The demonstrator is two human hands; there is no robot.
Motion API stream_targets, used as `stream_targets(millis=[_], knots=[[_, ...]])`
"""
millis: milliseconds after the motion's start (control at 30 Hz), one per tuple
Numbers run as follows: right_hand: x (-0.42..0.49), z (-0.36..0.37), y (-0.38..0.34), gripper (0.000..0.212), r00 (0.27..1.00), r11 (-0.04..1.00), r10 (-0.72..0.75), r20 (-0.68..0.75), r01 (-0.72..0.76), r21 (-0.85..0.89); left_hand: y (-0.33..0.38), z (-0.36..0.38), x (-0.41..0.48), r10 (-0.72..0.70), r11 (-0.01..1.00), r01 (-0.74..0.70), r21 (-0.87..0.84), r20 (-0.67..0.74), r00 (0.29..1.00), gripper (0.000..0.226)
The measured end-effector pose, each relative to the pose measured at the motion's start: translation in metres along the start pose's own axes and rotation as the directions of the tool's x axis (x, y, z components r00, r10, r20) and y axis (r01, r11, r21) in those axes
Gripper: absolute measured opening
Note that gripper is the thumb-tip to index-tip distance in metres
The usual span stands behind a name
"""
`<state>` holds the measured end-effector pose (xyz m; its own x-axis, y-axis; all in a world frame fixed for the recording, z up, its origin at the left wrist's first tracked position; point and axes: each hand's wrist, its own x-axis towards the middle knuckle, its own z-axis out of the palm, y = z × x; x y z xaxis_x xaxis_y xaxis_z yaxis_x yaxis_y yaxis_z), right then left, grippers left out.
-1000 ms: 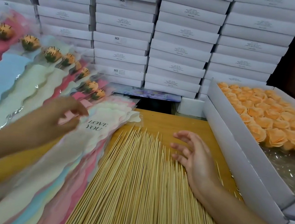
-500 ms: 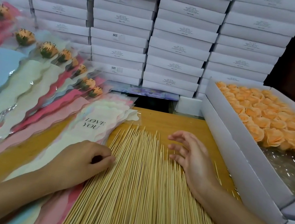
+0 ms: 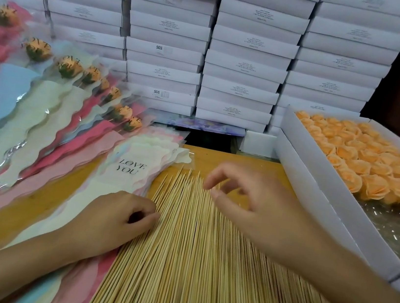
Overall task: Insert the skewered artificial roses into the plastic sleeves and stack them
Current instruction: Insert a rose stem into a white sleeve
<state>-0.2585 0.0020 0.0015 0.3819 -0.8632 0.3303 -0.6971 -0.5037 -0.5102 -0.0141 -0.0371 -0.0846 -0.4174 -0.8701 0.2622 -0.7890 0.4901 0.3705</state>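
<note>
Left hand [image 3: 117, 222] and right hand [image 3: 262, 211] at the skewers [image 3: 190, 265]
Left curled at the pile's edge, its hold impossible to tell; right hovering, fingers loosely bent, holding nothing.

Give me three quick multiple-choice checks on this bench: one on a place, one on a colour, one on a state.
1. Where does the open box sit relative to the skewers?
A. to their left
B. to their right
C. on top of them

2. What colour are the loose roses in it?
A. white
B. blue
C. orange

3. What is the state of the box's near end?
A. packed with roses
B. bare shiny liner
C. covered by a lid

Answers:
1 B, the box runs along the right edge of the skewers.
2 C, every rose head in the box is orange.
3 B, the rows of roses stop and the liner shows.
</note>
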Motion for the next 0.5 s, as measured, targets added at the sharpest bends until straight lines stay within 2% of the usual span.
stream_targets(millis=[67, 167, 333, 500], knots=[[-0.001, -0.03, 0.0, 0.021, 1.0, 0.997, 0.008, -0.027, -0.01, -0.082, 0.0, 0.0, 0.0, 0.0, 1.0, 0.0, -0.002, 0.002, 1.0, 0.039], [-0.001, -0.076, 0.021, 0.02, 0.996, 0.978, 0.048, -0.079, -0.063, -0.199, 0.0, 0.0, 0.0, 0.003, 1.0, -0.002, -0.003, 0.004, 1.0, 0.039], [-0.001, -0.134, 0.108, 0.011, 0.96, 0.884, 0.188, -0.206, -0.257, -0.391, 0.0, -0.001, 0.0, 0.002, 1.0, -0.002, 0.008, 0.009, 1.0, 0.04], [-0.016, -0.176, 0.204, 0.042, 0.884, 0.757, 0.434, -0.174, -0.463, -0.462, -0.001, 0.0, 0.0, 0.007, 1.0, -0.007, 0.007, 0.006, 1.0, 0.039]])
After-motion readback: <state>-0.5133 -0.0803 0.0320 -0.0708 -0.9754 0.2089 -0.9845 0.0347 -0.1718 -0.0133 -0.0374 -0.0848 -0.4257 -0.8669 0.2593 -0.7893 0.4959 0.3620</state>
